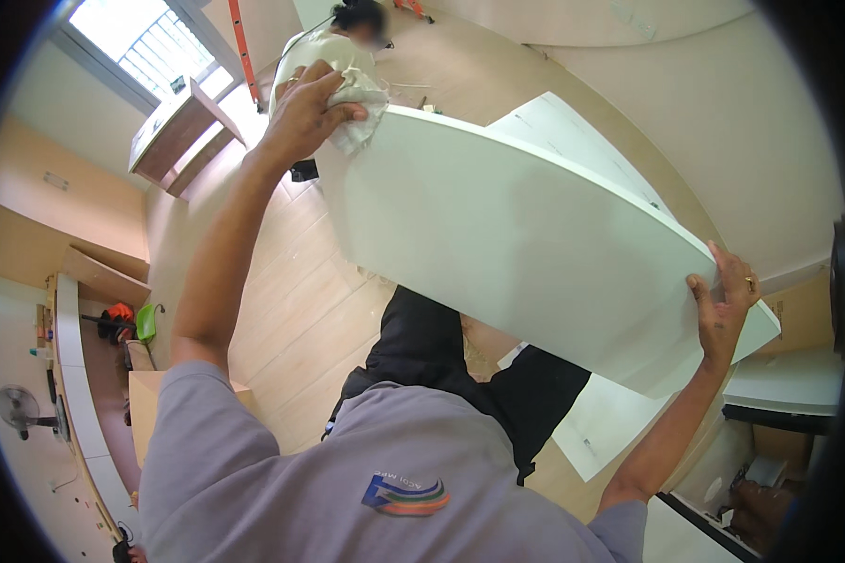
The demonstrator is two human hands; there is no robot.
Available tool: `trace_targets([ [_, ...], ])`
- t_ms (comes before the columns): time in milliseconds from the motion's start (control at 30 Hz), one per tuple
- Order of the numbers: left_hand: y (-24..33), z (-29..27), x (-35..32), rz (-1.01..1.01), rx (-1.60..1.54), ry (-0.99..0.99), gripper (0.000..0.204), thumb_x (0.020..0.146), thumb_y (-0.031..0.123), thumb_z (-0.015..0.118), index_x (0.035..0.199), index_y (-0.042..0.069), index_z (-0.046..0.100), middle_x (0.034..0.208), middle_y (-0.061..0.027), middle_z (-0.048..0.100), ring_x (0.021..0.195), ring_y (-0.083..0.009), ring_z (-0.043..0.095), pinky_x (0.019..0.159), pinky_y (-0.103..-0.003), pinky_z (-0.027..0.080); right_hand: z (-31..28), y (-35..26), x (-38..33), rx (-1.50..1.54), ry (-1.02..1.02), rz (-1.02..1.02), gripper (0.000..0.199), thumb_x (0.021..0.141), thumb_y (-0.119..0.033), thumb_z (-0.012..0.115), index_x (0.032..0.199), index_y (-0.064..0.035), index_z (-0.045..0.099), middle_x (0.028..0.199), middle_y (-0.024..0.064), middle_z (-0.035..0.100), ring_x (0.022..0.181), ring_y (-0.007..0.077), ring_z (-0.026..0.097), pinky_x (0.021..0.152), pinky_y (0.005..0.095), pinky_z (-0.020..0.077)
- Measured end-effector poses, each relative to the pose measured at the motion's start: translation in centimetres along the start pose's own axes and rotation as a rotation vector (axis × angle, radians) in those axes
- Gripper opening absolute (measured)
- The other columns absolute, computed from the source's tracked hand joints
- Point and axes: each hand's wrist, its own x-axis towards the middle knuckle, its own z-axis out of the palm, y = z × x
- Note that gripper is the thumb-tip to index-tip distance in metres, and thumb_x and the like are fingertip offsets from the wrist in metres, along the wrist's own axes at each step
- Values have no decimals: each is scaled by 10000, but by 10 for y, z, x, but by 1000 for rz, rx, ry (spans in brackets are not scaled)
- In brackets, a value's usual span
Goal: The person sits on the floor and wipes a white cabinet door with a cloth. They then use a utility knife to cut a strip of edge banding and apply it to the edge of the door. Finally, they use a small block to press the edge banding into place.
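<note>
A large white board (526,235) is held up in front of me, slanting from upper left down to lower right. My left hand (302,111) presses a crumpled white cloth (361,113) against the board's far upper corner. At the near lower end, my right hand (723,305) grips the board's edge, fingers wrapped over it, a ring on one finger. My grey shirt and dark trousers fill the lower middle.
Another person (333,52) in a pale top crouches on the light wooden floor (291,300) beyond the board. More white panels (601,422) lie below. A wooden cabinet piece (174,131) stands near a window. A fan (19,408) and a counter (70,375) are at left.
</note>
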Motion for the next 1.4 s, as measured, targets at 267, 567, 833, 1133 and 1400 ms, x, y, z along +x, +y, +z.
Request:
trace_targets([
  [267, 152, 59, 20, 272, -270, 134, 314, 788, 316, 786, 915, 66, 645, 1056, -87, 575, 1102, -324, 542, 983, -475, 337, -5, 3, -5, -67, 18, -22, 524, 800, -294, 780, 1273, -101, 665, 1153, 71, 654, 1177, 238, 549, 1160, 439, 183],
  [567, 125, 39, 8, 194, -252, 213, 273, 766, 274, 792, 946, 104, 677, 1000, -46, 564, 1070, -284, 540, 956, -466, 313, -20, -8, -12, -100, 17, 1, 521, 798, -219, 794, 1281, -78, 657, 1177, 72, 652, 1184, 246, 537, 1160, 442, 180],
  [833, -125, -8, -63, -246, 154, 107, 263, 838, 249, 767, 1035, 88, 699, 864, -102, 632, 850, -325, 624, 780, -466, 473, -6, -5, -20, -56, 70, 43, 500, 787, -207, 808, 1250, -73, 675, 1180, 81, 649, 1188, 257, 535, 1144, 429, 193],
  [1133, -161, 45, -218, -1031, -1109, -326, 525, 874, 235, 798, 1297, 12, 579, 1070, -55, 692, 920, -126, 663, 815, -290, 542, -9, 19, -20, 10, 18, 86, 520, 824, -291, 801, 1266, -58, 660, 1216, 99, 632, 1206, 277, 531, 1131, 427, 204],
  [1400, -72, 118, -217, -803, -1684, -233, 723, 912, 239, 760, 1497, 23, 395, 1325, -67, 567, 1144, -171, 602, 966, -319, 523, -7, 38, -17, 126, 20, 100, 477, 878, -322, 755, 1250, -39, 658, 1227, 106, 635, 1231, 279, 515, 1123, 417, 239],
])
